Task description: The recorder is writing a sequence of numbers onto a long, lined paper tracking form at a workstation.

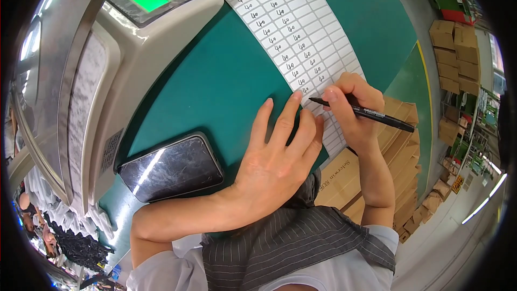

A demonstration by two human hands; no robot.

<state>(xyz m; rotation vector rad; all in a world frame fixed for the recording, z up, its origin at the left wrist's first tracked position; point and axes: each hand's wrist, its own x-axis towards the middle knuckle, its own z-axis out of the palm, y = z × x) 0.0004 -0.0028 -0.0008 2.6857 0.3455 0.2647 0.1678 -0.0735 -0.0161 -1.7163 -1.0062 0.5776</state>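
Observation:
A long white sheet of small blank labels (308, 31) runs across the green table, its two left columns filled with handwritten marks in black. My right hand (355, 102) grips a black marker pen (385, 118), whose tip touches or hovers just over a label below the last mark in the left column; I cannot tell which. With fingers spread, my left hand (283, 151) lies over the sheet's left edge, fingertips near the pen tip. Below that hand the sheet's lower end reaches the table's near edge.
A weighing scale (134, 48) with a lit green display stands on the left. Beside it a black smartphone (172, 168) lies on the green table (210, 86). Flat brown cartons (344, 180) are stacked past the near right edge. More cardboard boxes (455, 48) stand across the aisle.

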